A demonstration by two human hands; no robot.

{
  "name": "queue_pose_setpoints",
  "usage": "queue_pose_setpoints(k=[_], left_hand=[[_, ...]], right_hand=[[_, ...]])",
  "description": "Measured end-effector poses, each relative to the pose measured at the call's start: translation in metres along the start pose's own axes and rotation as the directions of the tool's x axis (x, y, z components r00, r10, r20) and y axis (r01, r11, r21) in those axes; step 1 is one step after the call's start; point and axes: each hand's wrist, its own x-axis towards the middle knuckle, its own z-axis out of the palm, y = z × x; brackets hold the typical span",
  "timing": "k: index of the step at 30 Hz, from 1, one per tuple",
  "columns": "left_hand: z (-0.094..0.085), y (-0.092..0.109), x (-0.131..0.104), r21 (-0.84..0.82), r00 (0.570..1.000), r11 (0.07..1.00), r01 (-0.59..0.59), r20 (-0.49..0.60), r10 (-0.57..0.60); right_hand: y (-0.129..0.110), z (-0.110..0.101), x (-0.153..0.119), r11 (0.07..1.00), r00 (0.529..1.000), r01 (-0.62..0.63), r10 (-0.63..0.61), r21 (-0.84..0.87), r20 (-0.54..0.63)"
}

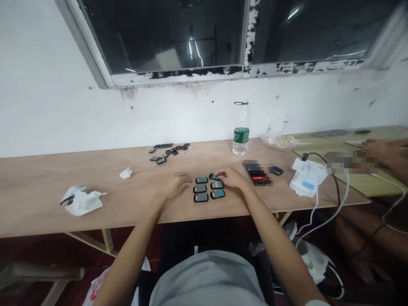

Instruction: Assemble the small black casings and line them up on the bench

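Nearest: grey shirt at bottom edge, both forearms reaching fwd over the table (38, 199). 6 small dark screens (208, 188) lie in 2 columns of 3 between the hands, near the table's front edge. Left hand (174, 185) rests just left of the grid, fingers curled loosely; blurred, so can't tell if it touches a screen or holds anything. Right hand (232, 177) sits at the grid's top right corner, fingertips on the top right screen (213, 176), which tilts up at 1 end; grip partly hidden by the fingers. Right of that a phone (257, 173), partly pixelated, and a small black item just beside it, too small to id. White box (306, 178) w/ cables further right; cables drop off the table edge. Left side: crumpled tissue (82, 199) and a smaller wad (126, 173). Farther back: a loose pile of more dark parts (167, 151), a bottle (240, 135), clear plastic wrap. Far right, another person's hand (379, 151), cut off by the frame.
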Motion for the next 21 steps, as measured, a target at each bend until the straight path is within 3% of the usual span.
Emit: queue_pose_setpoints(k=[7,21], left_hand=[[0.02,0.02,0.002,0.009,0.99,0.991,-0.136,-0.022,0.136],[0.029,0.007,0.005,0.003,0.992,0.997,-0.077,-0.098,0.077]], right_hand=[[0.003,0.001,0.0,0.998,0.998,0.062,-0.062,-0.03,0.01],[-0.004,0.0,0.0,0.998,0.997,0.061,-0.058,0.036,-0.056]])
